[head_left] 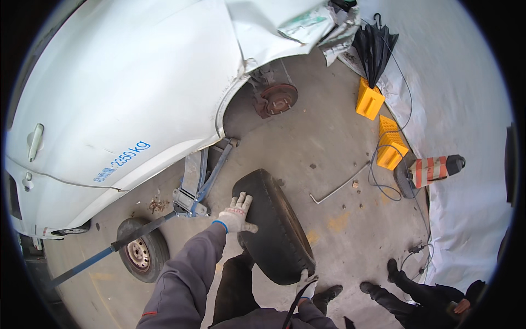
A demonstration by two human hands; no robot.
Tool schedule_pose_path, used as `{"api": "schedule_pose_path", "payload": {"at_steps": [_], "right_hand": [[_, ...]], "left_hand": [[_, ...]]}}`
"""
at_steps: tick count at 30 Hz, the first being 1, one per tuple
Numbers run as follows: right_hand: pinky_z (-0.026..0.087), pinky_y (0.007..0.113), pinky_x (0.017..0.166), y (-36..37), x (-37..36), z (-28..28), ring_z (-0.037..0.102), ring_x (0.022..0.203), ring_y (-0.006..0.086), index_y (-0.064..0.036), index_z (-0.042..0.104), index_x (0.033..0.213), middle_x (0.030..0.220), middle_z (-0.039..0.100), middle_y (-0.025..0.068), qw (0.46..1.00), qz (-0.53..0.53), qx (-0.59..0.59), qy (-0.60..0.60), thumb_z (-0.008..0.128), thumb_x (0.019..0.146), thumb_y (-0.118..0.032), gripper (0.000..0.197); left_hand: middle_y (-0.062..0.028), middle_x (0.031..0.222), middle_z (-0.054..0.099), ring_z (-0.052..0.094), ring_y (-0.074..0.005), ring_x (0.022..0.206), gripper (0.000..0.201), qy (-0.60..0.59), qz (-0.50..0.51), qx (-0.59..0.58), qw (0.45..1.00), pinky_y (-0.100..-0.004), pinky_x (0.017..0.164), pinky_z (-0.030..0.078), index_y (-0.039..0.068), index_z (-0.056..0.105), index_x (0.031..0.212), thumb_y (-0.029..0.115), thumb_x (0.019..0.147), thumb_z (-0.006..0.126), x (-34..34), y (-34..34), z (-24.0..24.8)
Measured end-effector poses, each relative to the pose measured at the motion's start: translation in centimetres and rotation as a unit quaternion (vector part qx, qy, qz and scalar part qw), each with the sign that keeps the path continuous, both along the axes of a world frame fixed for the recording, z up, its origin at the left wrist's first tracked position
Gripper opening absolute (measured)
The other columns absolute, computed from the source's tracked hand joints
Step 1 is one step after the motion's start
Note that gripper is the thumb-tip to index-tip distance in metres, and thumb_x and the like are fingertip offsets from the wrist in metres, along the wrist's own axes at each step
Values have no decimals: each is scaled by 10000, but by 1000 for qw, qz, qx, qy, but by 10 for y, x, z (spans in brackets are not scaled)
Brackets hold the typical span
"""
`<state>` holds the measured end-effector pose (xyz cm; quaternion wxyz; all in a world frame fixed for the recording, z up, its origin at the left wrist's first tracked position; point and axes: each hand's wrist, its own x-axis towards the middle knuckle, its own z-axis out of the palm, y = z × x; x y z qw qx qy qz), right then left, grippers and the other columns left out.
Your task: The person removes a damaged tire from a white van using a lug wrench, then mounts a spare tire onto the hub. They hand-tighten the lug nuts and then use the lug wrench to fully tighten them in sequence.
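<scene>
A black-tyred wheel point(274, 230) stands on its tread, tilted, on the concrete floor in front of me. My left hand point(236, 215), in a white work glove with a blue cuff, lies against the tyre's tread with its fingers spread. At the tyre's near end my right hand point(307, 285), also gloved, holds the edge; part of it is hidden behind a dark cord. Beyond the wheel, a rusty brake disc and hub point(280, 100) with bare studs sits exposed in the wheel arch of a white vehicle point(159, 71).
A blue-handled floor jack point(189, 203) reaches under the vehicle's sill. Beside its handle lies another wheel point(143, 251). An L-shaped wrench point(339, 186) rests on the floor. Yellow wheel chocks point(390, 148), a black umbrella point(375, 52), a striped cone point(430, 172) and another person point(416, 301) are to the right.
</scene>
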<state>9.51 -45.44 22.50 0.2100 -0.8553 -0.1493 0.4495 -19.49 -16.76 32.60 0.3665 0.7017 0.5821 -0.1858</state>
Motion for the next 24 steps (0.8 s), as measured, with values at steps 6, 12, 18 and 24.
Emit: {"api": "schedule_pose_path", "payload": {"at_steps": [6,12,18,24], "right_hand": [[270,446,1205,80,-109,-7,298,1455,471,142,178,1528,1545,260,398,987,-6,-33,-158,454,996,-609,961],[208,515,1221,172,-169,20,204,1482,495,60,141,1570,1596,178,348,958,107,-47,-264,689,815,-639,1166],[217,614,1170,290,-161,54,268,1448,499,32,284,1535,1555,310,310,881,312,72,-348,713,788,-637,1091],[295,621,1124,419,-101,43,398,1388,428,-23,446,1457,1514,427,210,778,487,205,-341,646,823,-679,934]], "left_hand": [[-316,1625,166,210,-360,1528,1211,-54,39,-36,997,-373,1235,226,-86,147,1563,700,807,675,-125,71,-66],[-335,1514,395,429,-404,1409,1168,-16,89,-123,988,-410,1168,354,-104,245,1528,776,837,578,-240,68,-123],[-330,1472,449,519,-440,1310,1135,-37,206,-80,974,-435,1092,432,-68,257,1522,729,811,641,-266,-36,-168],[-313,1489,433,552,-459,1264,1170,-32,354,-132,925,-454,1026,488,-36,158,1553,645,790,727,-161,-85,-123]]}}
